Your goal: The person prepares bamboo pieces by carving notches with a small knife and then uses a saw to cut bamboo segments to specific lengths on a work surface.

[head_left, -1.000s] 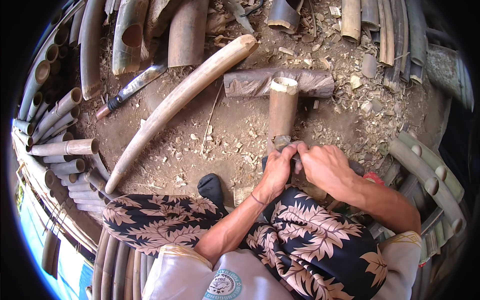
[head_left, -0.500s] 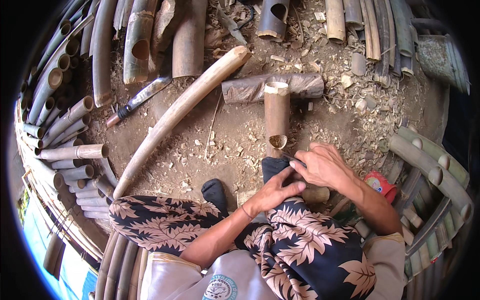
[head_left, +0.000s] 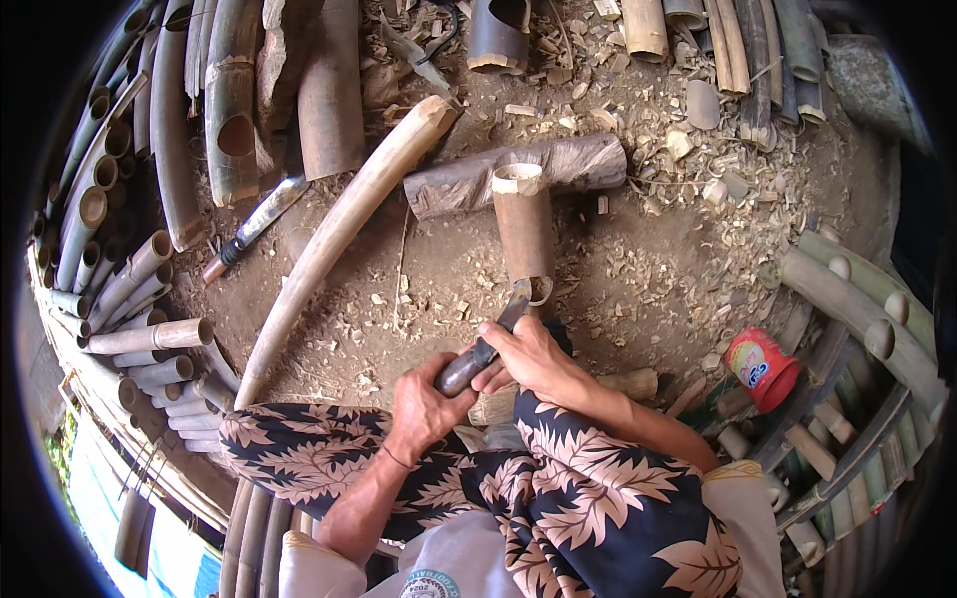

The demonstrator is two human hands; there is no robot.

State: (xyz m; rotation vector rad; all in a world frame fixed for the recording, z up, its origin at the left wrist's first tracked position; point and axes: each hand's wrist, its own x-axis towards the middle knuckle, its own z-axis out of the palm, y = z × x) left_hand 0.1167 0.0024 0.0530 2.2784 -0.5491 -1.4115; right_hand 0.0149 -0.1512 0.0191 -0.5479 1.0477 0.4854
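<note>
My left hand (head_left: 423,401) is wrapped round the butt of a knife's dark, rounded handle (head_left: 461,373). Further forward, my right hand (head_left: 530,359) grips the same knife where handle meets blade. The short, flat blade (head_left: 515,304) slants up and right, its tip at the near end of a brown bamboo tube (head_left: 522,234). A notch (head_left: 540,290) with a pale cut rim opens at that end. The tube's far end, with a pale shaved rim, rests on a dark log (head_left: 588,161). My right hand partly hides the dark-covered foot behind it.
A long curved pole (head_left: 339,224) lies left of the log, beside a large sheathed blade (head_left: 261,224). Bamboo tubes (head_left: 150,336) are stacked at the left; more bamboo (head_left: 837,289) and a red tub (head_left: 763,369) are at the right. Wood chips litter the soil.
Both hands have moved left, and the knife's handle now shows between them. My left hand has closed round its butt. The view has shifted slightly.
</note>
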